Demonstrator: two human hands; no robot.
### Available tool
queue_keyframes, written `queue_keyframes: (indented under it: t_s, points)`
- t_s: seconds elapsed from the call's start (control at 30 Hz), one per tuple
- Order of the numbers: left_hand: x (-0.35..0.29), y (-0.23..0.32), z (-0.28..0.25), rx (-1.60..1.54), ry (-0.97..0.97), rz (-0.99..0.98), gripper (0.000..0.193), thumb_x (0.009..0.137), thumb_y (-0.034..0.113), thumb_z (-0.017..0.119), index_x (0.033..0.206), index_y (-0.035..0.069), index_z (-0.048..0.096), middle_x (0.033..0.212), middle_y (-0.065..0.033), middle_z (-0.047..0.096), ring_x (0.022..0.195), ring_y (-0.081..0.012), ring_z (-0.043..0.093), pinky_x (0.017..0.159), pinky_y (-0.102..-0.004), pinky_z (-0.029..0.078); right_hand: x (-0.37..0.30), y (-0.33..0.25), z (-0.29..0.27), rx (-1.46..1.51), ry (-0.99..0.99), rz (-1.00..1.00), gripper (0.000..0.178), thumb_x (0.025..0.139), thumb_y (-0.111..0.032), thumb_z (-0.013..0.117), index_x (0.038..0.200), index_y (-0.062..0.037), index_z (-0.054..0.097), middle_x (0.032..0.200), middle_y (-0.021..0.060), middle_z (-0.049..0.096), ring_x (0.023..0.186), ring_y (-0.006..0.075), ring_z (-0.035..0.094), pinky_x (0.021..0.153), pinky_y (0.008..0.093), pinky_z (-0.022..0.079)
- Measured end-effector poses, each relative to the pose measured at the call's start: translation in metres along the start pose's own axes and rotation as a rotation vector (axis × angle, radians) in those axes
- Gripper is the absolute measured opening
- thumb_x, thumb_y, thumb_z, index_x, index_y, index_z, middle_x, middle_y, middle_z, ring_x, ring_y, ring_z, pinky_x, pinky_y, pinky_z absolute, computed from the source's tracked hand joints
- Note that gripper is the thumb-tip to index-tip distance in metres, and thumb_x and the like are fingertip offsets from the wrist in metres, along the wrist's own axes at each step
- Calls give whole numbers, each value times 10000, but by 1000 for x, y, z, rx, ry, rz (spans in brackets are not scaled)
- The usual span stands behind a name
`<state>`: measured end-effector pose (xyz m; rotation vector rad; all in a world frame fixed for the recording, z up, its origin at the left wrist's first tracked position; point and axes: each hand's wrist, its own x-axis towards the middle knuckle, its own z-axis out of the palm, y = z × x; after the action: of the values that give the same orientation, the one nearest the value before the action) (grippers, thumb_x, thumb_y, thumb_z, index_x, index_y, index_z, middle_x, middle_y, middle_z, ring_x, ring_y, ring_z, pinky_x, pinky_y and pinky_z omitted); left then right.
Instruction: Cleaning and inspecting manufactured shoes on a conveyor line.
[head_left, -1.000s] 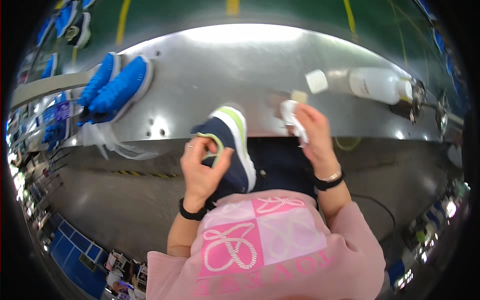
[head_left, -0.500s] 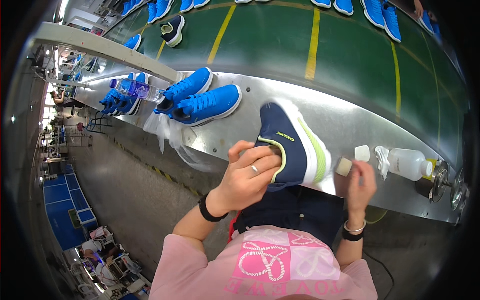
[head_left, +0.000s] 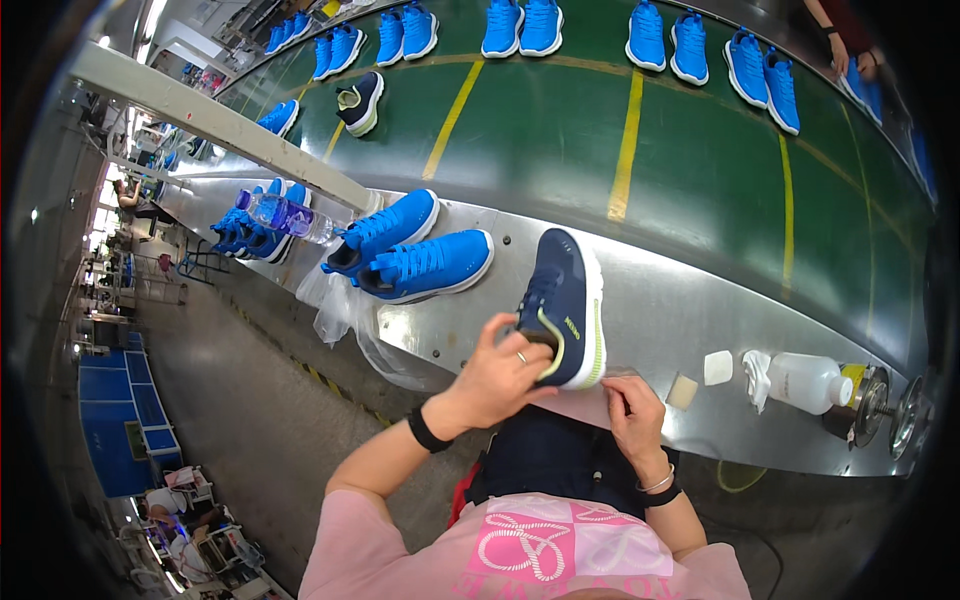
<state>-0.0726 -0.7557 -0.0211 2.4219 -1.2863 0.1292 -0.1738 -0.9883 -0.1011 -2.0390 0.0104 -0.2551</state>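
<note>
A navy sneaker (head_left: 563, 300) with a white sole and lime trim points away from me above the metal ledge. My left hand (head_left: 503, 368) grips it at the collar, with fingers inside the foot opening. Close to the sneaker's heel is my right hand (head_left: 634, 412), its thumb and fingers pinched together. Whatever lies between those fingertips is too small to make out, and I cannot tell whether they touch the sole. To the right of that hand lie a beige block (head_left: 682, 391) and a white block (head_left: 718, 367) on the ledge.
A pair of blue sneakers (head_left: 430, 265) and a water bottle (head_left: 285, 215) stand left on the ledge (head_left: 450, 325). At right are a white cloth (head_left: 756, 380), a plastic bottle (head_left: 805, 382) and a metal wheel device (head_left: 870, 405). Beyond, a green conveyor (head_left: 540, 140) carries blue shoes; a person's hand (head_left: 866, 66) shows far right.
The sneaker has been lowered and turned more upright in my left hand. My right hand has moved left, from beside the beige block to the sneaker's heel. The view has shifted upward.
</note>
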Motion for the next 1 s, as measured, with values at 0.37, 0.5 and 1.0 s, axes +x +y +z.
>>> queue_keyframes:
  t_s: [0.37,0.5,1.0]
  points:
    - [69,-177,-65,114,107,-310,401,739,199,839,1025,19,624,1045,-158,658,926,-365,645,781,-416,521,0,-4,13,-174,134,40,154,822,-1,666,946,-86,695,863,52,686,518,166,564,512,285,458]
    - [98,-293,-81,272,148,-451,412,719,173,832,1049,26,635,1083,-173,649,1027,-392,623,855,-455,507,1,-4,12,-230,104,62,136,815,-25,668,928,-99,680,834,49,652,548,196,582,517,314,465]
    - [229,-511,-153,450,14,-1383,329,908,243,571,1134,61,725,1228,-173,688,1148,-360,658,948,-460,532,67,-31,5,-128,-84,355,186,823,54,654,967,-42,720,748,83,628,536,164,586,511,285,465]
